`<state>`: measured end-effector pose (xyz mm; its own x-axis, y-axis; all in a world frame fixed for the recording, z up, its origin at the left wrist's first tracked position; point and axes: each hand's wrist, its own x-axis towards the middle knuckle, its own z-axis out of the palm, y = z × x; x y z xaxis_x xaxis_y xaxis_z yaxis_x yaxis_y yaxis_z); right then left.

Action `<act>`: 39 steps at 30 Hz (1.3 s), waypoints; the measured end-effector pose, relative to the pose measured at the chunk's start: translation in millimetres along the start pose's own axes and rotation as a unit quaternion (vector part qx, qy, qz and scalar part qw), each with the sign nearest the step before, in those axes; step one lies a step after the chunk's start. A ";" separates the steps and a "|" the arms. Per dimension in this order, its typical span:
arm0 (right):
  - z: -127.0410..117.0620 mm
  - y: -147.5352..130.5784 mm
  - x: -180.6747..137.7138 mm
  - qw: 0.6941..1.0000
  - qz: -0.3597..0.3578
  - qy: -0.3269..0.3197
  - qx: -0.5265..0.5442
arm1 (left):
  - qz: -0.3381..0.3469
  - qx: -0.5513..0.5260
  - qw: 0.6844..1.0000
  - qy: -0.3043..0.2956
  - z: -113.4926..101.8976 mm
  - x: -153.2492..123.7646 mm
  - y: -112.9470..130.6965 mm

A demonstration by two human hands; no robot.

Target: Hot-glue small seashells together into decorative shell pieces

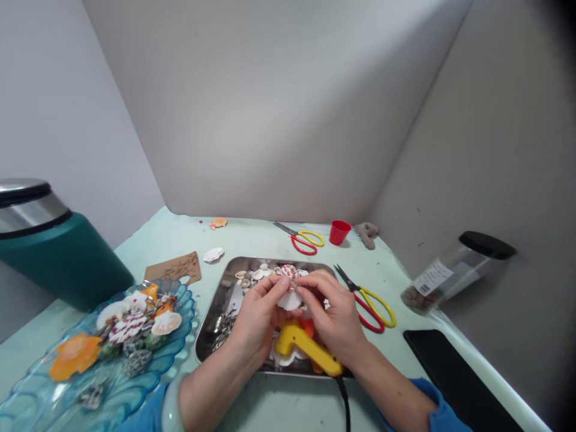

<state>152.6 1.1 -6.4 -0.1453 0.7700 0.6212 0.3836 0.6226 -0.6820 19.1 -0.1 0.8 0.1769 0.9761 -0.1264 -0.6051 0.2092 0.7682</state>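
Above a metal tray, my left hand and my right hand meet with thumbs and fingers pinched. Between them is a white scallop shell, partly covered by the fingers. A small shiny bit seems to lie at the fingertips, too small to name. Beyond the fingertips a red-and-white striped shell rests in the tray. Under my hands lies a yellow hot glue gun, its black cord running over the tray's front edge. Small pale shells fill the tray's back left.
To the left are a blue shell-filled dish and a tall green bottle. Two pairs of scissors, a red cup, a clear jar and a black phone stand or lie behind and right. Brown card lies back left.
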 end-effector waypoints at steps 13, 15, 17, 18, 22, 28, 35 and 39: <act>-0.2 -0.7 -1.7 0.999 -0.018 0.027 0.006 | 0.002 -0.014 1.000 -0.017 3.3 -0.2 1.7; -0.3 -0.4 -2.3 0.999 -0.026 0.031 0.006 | -0.001 -0.016 0.999 -0.027 2.9 -0.3 1.7; -0.2 -0.2 -2.4 0.999 -0.032 0.035 0.007 | -0.002 -0.018 0.999 -0.035 1.8 -0.6 1.6; 0.0 -0.1 -2.2 0.999 -0.034 0.035 0.007 | -0.003 -0.019 0.999 -0.036 1.3 -0.7 1.5; 0.9 0.7 -1.4 0.998 -0.034 0.045 0.006 | -0.005 -0.020 0.999 -0.038 1.0 -0.9 1.0; -0.1 2.7 -3.1 0.997 -0.024 0.070 0.012 | 0.005 -0.019 0.999 -0.031 3.5 -0.5 2.0; 0.0 1.7 -2.8 0.998 -0.025 0.058 0.011 | 0.017 0.006 1.000 -0.022 2.4 -1.4 0.6; 0.5 1.4 -3.0 0.998 -0.018 0.055 0.011 | 0.028 0.017 0.999 -0.027 2.0 -2.0 -0.7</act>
<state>153.2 -0.3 -9.3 -0.0579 0.7278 0.6834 0.3605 0.6536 -0.6655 20.7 -2.3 1.8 0.1854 0.9815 -0.0486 -0.5892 0.1506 0.7938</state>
